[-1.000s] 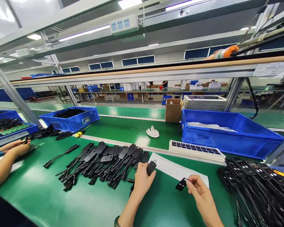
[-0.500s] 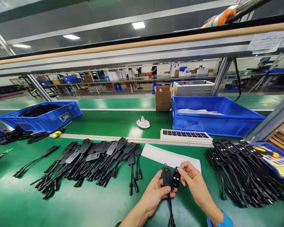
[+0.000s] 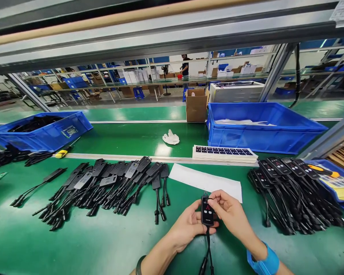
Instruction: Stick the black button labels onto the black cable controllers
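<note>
My left hand (image 3: 186,226) is wrapped round a small black controller (image 3: 207,225) with two cables hanging below it. A black label (image 3: 207,209) with red marks and two pale ovals lies over the controller's front. My right hand (image 3: 227,210) pinches at the label's upper right edge, its fingertips hiding that corner. Beyond the hands, a white backing sheet (image 3: 206,180) lies on the green table. To the left spreads a pile of unlabelled black controllers (image 3: 114,179) with cables. On the right sits a heap of labelled controllers (image 3: 278,168).
Behind the white strip stand a stack of label sheets (image 3: 223,153) and a blue bin (image 3: 263,133). Another blue bin (image 3: 40,133) is at the far left, near a yellow-handled tool (image 3: 61,153). A white glove (image 3: 171,137) lies mid-table. A person (image 3: 185,67) stands far behind.
The label has moved left from beside the controller onto its front, covering the small display window. My right hand moved with it. The camera view has tilted down.
</note>
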### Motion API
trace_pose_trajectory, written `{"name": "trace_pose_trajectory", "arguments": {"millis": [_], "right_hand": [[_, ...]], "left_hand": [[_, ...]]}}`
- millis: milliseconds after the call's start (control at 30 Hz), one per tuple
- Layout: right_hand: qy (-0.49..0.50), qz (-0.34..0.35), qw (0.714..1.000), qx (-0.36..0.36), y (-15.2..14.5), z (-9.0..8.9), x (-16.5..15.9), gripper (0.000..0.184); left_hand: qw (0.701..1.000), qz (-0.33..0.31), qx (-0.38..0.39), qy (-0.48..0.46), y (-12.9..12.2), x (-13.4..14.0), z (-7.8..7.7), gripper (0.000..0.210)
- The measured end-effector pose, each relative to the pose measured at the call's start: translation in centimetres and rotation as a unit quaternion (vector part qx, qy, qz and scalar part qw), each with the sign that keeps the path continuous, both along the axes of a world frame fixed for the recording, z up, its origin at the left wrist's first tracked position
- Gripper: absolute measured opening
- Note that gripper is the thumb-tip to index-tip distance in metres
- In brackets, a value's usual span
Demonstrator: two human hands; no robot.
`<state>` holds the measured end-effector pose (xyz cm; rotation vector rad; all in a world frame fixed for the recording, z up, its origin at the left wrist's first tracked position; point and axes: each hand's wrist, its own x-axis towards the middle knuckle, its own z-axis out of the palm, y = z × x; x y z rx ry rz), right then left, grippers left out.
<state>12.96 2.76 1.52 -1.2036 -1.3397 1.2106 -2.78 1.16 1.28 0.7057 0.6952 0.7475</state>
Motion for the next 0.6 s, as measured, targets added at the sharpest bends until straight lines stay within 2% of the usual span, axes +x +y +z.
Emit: {"name": "trace_pose_trajectory", "arguments": {"millis": [367,600], "right_hand": [[-0.002,-0.028,1.0,0.004,-0.28,-0.24,-0.17,0.028],[-0.004,-0.05,0.999,-0.005,-0.14,-0.28,-0.32,0.031]], "left_hand": [[1.0,-0.008,0.007,-0.016,-0.04,-0.15,-0.08,0.059],[1.0,-0.004,0.009,-0.006,-0.18,0.03,-0.15,0.065]]}}
